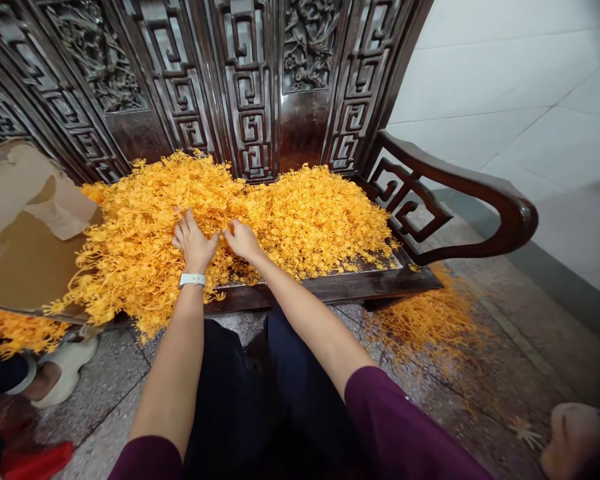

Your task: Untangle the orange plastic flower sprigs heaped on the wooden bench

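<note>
A big heap of small orange plastic sprigs (300, 220) covers the seat of a dark carved wooden bench (330, 288). My left hand (194, 241), with a white watch band at the wrist, lies on the heap with its fingers spread and pushed into the sprigs. My right hand (242, 239) rests just beside it, fingers curled down into the pile; what they hold, if anything, is hidden among the sprigs. The two hands almost touch near the heap's front middle.
An open cardboard box (25, 260) lies at the bench's left end. The bench's curved armrest (460, 193) closes the right side. More sprigs (430, 320) are scattered on the stone floor. Another person's foot in a white sandal (55, 377) is at lower left.
</note>
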`<action>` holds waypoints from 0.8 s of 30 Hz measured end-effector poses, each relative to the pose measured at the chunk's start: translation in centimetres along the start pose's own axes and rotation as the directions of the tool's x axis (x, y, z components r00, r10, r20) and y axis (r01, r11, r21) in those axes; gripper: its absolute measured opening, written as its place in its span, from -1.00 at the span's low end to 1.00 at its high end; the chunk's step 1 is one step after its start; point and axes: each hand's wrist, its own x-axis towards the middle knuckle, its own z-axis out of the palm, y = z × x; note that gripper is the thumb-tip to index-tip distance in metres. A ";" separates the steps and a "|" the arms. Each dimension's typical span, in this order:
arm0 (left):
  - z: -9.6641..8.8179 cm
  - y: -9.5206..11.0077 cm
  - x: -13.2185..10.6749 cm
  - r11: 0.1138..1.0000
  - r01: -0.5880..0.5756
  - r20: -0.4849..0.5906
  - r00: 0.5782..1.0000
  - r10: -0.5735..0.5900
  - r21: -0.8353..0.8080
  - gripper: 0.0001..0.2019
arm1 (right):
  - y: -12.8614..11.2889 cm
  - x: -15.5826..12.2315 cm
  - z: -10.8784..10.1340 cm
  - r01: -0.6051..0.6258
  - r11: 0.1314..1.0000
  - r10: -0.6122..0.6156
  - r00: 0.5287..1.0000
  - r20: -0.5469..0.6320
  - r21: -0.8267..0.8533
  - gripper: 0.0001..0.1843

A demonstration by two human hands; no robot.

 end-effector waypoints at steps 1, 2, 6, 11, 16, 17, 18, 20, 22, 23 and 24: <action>0.0 0.0 0.0 1.000 0.001 -0.002 1.000 -0.001 -0.004 -0.02 | -0.1 0.2 0.0 -0.016 1.000 0.016 1.000 -0.003 0.017 -0.62; 0.0 0.1 0.0 1.000 0.000 -0.003 1.000 0.000 -0.006 -0.03 | -0.2 0.4 0.0 -0.033 0.998 0.033 0.999 -0.004 0.049 -0.64; -0.2 0.2 0.0 1.000 -0.014 0.023 1.000 0.013 0.023 0.04 | -0.6 1.2 -0.2 -0.057 0.973 0.047 0.998 0.050 0.225 -0.80; -0.4 -0.4 0.2 1.000 -0.023 0.079 0.997 0.022 0.017 0.09 | -0.1 0.8 -1.6 -0.008 0.910 -0.084 0.976 0.203 0.414 -0.64; -0.5 -1.1 0.5 1.000 -0.002 0.050 0.999 0.003 -0.016 0.06 | 0.3 -1.0 -4.0 -0.057 0.799 -0.134 0.954 0.269 0.598 -0.66; -0.6 -1.1 0.6 1.000 0.001 0.041 0.999 0.000 -0.019 0.06 | 0.3 -1.4 -4.5 -0.060 0.777 -0.143 0.953 0.269 0.627 -0.67; -0.7 -1.2 0.6 1.000 0.003 0.032 0.999 -0.002 -0.020 0.06 | 0.2 -1.9 -5.0 -0.062 0.756 -0.152 0.952 0.266 0.652 -0.67; -0.9 -1.3 0.6 1.000 0.009 0.017 1.000 -0.008 -0.024 0.08 | -0.1 -2.8 -5.7 -0.066 0.724 -0.164 0.950 0.265 0.687 -0.67; -1.1 -1.3 0.5 0.999 0.023 0.007 1.000 -0.023 -0.035 0.12 | -0.5 -3.9 -6.1 -0.082 0.708 -0.159 0.949 0.271 0.701 -0.65; -1.2 -1.3 0.4 0.999 0.030 0.006 1.000 -0.030 -0.043 0.15 | -0.6 -4.4 -6.2 -0.092 0.705 -0.152 0.949 0.277 0.703 -0.64; -1.3 -1.2 0.4 0.998 0.036 0.008 0.999 -0.036 -0.051 0.17 | -0.8 -5.0 -6.2 -0.103 0.706 -0.143 0.948 0.283 0.701 -0.63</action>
